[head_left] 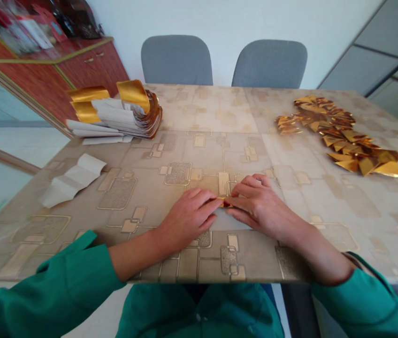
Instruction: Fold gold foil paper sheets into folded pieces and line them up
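Observation:
Near the front middle of the table, my left hand and my right hand meet over a small piece of gold foil paper. The fingers of both hands are closed on its two ends, and it lies low against the tabletop. Most of the paper is hidden under my fingertips, so its full shape does not show. A whitish flat area, perhaps a sheet or a reflection, lies just beneath my hands; I cannot tell which.
The patterned table bears a stack of gold and white paper sheets at the back left. In front of it lies a creased white paper. Folded gold foil pieces form a long pile at the right. Two grey chairs stand behind.

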`<act>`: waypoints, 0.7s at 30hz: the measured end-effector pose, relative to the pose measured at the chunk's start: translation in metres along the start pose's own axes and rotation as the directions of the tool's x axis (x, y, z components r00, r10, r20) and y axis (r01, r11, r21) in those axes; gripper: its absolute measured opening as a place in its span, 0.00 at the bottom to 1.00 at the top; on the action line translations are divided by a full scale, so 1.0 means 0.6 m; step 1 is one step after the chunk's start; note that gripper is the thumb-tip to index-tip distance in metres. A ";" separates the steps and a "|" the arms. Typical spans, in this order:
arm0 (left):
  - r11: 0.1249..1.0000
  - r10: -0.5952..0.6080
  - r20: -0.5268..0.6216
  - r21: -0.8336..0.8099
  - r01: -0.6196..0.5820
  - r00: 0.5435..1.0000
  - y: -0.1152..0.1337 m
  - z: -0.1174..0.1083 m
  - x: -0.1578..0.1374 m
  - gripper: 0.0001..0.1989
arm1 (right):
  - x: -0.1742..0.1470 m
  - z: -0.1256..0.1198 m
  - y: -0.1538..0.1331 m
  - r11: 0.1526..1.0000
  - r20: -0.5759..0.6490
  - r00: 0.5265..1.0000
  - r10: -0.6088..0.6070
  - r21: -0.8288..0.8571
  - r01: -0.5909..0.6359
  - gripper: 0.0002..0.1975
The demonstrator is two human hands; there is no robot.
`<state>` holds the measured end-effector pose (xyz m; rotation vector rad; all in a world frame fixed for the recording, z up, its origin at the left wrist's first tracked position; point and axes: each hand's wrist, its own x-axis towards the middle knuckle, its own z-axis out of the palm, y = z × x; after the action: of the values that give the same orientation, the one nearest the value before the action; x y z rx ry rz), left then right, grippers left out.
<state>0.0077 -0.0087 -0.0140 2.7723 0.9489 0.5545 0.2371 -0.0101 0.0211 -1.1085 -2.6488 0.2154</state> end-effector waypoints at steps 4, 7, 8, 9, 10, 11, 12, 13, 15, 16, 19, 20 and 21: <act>0.999 0.031 0.001 0.030 -0.031 1.000 0.002 -0.002 0.000 0.12 | -0.003 0.002 0.004 0.998 0.003 1.000 -0.007 -0.069 0.007 0.16; 0.995 0.070 -0.018 0.066 -0.068 0.997 0.001 0.000 0.000 0.11 | -0.006 -0.003 0.008 0.996 0.009 1.000 -0.004 -0.086 0.005 0.16; 0.994 0.082 -0.020 0.076 -0.081 0.996 0.000 0.000 0.000 0.12 | -0.008 -0.006 0.010 0.996 0.017 1.000 -0.004 -0.087 0.005 0.17; 0.992 0.094 -0.018 0.087 -0.092 0.995 -0.001 0.001 -0.001 0.12 | -0.009 -0.009 0.011 0.996 0.027 1.000 -0.004 -0.085 0.007 0.18; 0.990 0.102 -0.011 0.099 -0.101 0.995 -0.001 0.002 -0.002 0.12 | -0.011 -0.011 0.013 0.997 0.036 0.999 -0.005 -0.081 0.008 0.18; 0.988 0.108 -0.004 0.115 -0.107 0.994 -0.002 0.002 -0.002 0.13 | -0.012 -0.013 0.014 0.997 0.041 0.999 -0.004 -0.078 0.008 0.19; 0.985 0.111 0.002 0.134 -0.110 0.994 -0.002 0.002 -0.003 0.13 | -0.014 -0.014 0.016 0.997 0.040 0.999 -0.003 -0.074 0.006 0.20; 0.982 0.111 0.008 0.153 -0.111 0.994 -0.002 0.003 -0.003 0.13 | -0.016 -0.015 0.018 0.997 0.037 0.999 0.000 -0.071 0.002 0.21; 0.977 0.109 0.021 0.184 -0.111 0.994 -0.002 0.002 -0.004 0.13 | -0.019 -0.015 0.023 0.998 0.029 1.000 0.009 -0.068 -0.007 0.21; 0.975 0.108 0.026 0.193 -0.111 0.994 -0.001 0.001 -0.004 0.13 | -0.021 -0.016 0.026 0.998 0.026 1.000 0.014 -0.069 -0.013 0.21; 0.968 0.118 0.025 0.218 -0.121 0.993 0.000 -0.001 -0.004 0.12 | -0.024 -0.019 0.034 0.997 0.019 1.000 0.015 -0.082 -0.014 0.21; 0.966 0.117 0.022 0.228 -0.119 0.993 0.001 -0.002 -0.004 0.12 | -0.024 -0.020 0.036 0.996 0.012 1.000 0.012 -0.091 -0.011 0.21; 0.964 0.109 0.019 0.241 -0.110 0.994 0.002 -0.003 -0.004 0.12 | -0.024 -0.021 0.036 0.995 -0.003 1.000 0.012 -0.101 -0.013 0.21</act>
<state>0.0060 -0.0111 -0.0129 3.0567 0.9221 0.4744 0.2651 -0.0046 0.0255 -1.1555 -2.6772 0.0831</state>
